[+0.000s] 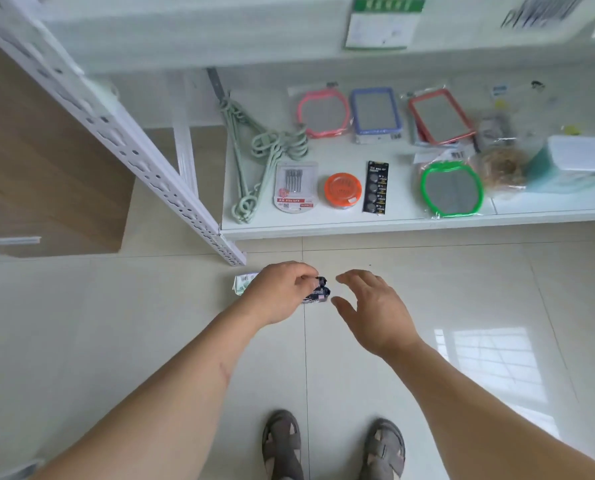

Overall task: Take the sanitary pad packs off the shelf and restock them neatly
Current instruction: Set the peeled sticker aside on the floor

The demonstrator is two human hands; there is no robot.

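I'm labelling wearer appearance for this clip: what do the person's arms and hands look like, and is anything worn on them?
Both arms are bare to the frame's edge: no sleeves, gloves, watch, rings or bands on the left hand or right hand. The left forearm carries a short reddish scratch mark. The only clothing visible is grey strapped sandals.

Bare floor; shelf post leftward

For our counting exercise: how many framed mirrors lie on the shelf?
4. Pink mirror, blue mirror and red mirror lie along the back; green mirror lies in front. More may lie hidden beyond the right edge.
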